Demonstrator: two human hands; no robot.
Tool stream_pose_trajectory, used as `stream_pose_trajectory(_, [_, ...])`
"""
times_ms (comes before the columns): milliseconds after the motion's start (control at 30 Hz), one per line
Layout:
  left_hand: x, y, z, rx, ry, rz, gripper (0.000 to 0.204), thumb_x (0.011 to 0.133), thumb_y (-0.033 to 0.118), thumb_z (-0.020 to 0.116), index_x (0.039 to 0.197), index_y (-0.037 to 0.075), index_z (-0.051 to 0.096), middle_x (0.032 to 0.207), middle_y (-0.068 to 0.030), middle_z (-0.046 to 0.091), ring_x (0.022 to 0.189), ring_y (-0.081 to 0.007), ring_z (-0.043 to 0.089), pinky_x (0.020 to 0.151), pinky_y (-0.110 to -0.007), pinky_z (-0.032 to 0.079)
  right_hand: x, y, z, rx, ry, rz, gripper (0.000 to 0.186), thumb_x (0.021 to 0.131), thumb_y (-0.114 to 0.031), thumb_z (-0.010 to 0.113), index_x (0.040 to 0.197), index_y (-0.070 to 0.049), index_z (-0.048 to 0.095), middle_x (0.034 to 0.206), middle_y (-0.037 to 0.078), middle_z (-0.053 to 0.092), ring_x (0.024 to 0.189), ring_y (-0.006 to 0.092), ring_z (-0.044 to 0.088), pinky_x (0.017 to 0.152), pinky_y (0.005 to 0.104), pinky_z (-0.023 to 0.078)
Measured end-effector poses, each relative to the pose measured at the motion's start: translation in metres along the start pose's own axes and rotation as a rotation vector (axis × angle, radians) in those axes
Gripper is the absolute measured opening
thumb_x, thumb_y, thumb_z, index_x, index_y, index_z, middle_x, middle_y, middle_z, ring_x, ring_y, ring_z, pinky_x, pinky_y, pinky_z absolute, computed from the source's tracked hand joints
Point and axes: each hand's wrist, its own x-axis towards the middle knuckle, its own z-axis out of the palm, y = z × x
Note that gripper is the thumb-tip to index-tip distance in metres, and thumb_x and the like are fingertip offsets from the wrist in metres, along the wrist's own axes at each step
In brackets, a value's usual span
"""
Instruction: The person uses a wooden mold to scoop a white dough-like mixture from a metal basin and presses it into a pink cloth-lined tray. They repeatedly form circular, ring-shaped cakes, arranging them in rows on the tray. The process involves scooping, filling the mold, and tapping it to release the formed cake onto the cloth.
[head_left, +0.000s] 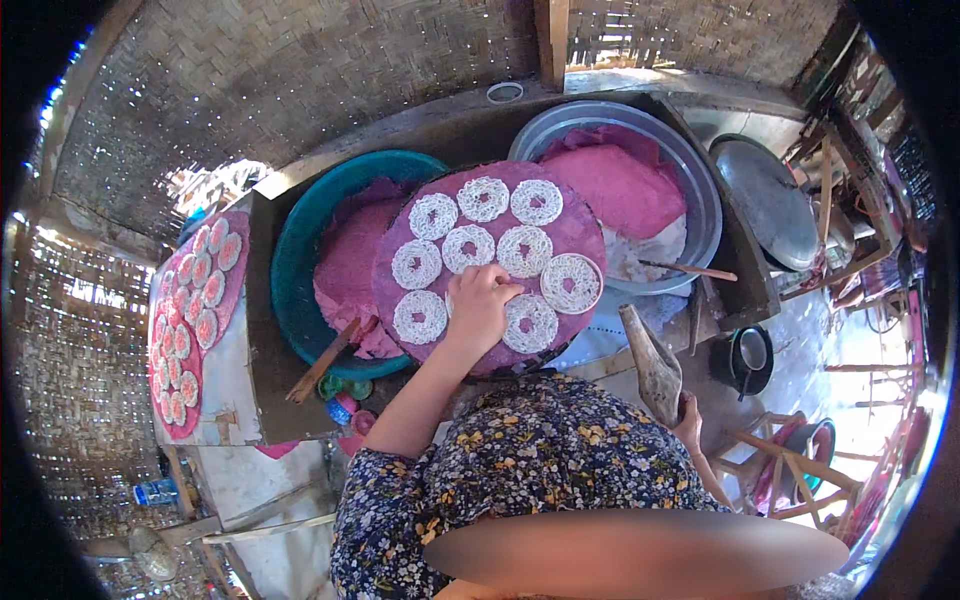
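Note:
A round tray covered with purple cloth (590, 215) lies before me, carrying several white lacy rings of batter or dough (484, 199), each with a hole in its middle. Around the rightmost lacy ring fits a thin pale ring mould (600, 285). My left hand (480, 305) is over the near middle of the cloth, fingers pinched together; what they hold, if anything, is hidden, and a bit of white shows beside them. At the right, beside my body, my right hand (688, 425) is closed on the lower end of a tapered grey-brown dispenser (652, 370), its narrow end tilted up and leftward.
A teal basin (285, 270) with pink cloth stands left, a grey basin (712, 235) with pink cloth, white matter and a stick (690, 269) right. Pink-centred discs (213, 290) lie far left. A large lid (765, 205) and dark pot (742, 375) are at right.

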Motion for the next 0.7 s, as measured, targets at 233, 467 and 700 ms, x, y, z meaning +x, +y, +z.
stream_pose_trajectory(233, [0.006, 0.001, 0.007, 0.022, -0.029, 0.041, 0.028, 0.069, 0.003, 0.056, 0.087, 0.020, 0.070, 0.096, 0.0015, 0.051, 0.096, -0.0218, 0.045, 0.084, -0.042, 0.031, 0.007, -0.007, 0.006, -0.127, -0.103, 0.005, 0.074, 0.054, -0.026, 0.082, 0.113, -0.002, 0.043, 0.100, 0.019, 0.058, 0.094, 0.0325, 0.059, 0.081, 0.0386, 0.046])
stream_pose_trajectory(467, [0.010, 0.000, 0.000, 0.006, -0.002, 0.129, 0.027, 0.069, 0.004, 0.058, 0.086, 0.023, 0.068, 0.094, 0.0021, 0.052, 0.093, -0.0235, 0.046, 0.081, -0.039, 0.032, 0.023, -0.025, -0.005, -0.010, -0.117, 0.014, 0.074, 0.055, -0.024, 0.080, 0.115, 0.001, 0.043, 0.105, 0.020, 0.057, 0.100, 0.0310, 0.057, 0.086, 0.0376, 0.044])
stream_pose_trajectory(700, [0.038, -0.012, -0.004, -0.362, 0.238, 0.177, 0.033, 0.070, 0.004, 0.058, 0.101, 0.014, 0.061, 0.100, -0.0056, 0.055, 0.087, -0.0244, 0.050, 0.078, -0.042, 0.037, 0.037, -0.055, -0.026, 0.252, -0.103, 0.012, 0.077, 0.056, -0.021, 0.079, 0.119, 0.004, 0.042, 0.106, 0.013, 0.057, 0.097, 0.0194, 0.056, 0.086, 0.0325, 0.044])
